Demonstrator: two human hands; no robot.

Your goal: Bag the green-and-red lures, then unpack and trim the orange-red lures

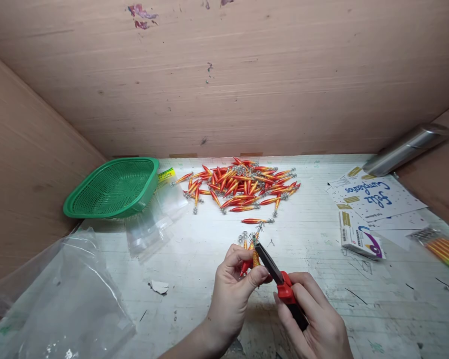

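Observation:
My left hand point(230, 291) pinches a red and orange squid jig point(256, 258) between thumb and fingers, its hooked end pointing away from me. More red jigs show close by that hand, partly hidden by it; I cannot tell whether it holds them too. My right hand point(318, 319) is wrapped round long-nosed pliers point(284, 289) with red and black handles. The tips of the pliers meet the jig near its wire hooks. Just beyond my hands, a single jig point(256, 221) lies on the table, in front of a heap of similar jigs point(239, 187).
At the left, a green plastic basket point(75, 208) stands behind clear plastic bags point(67, 304). On the right lie printed cards point(389, 199), a small white box point(361, 237), a silver cylinder point(407, 149) and a packet of striped jigs point(443, 252). Wooden panels point(224, 99) enclose the table.

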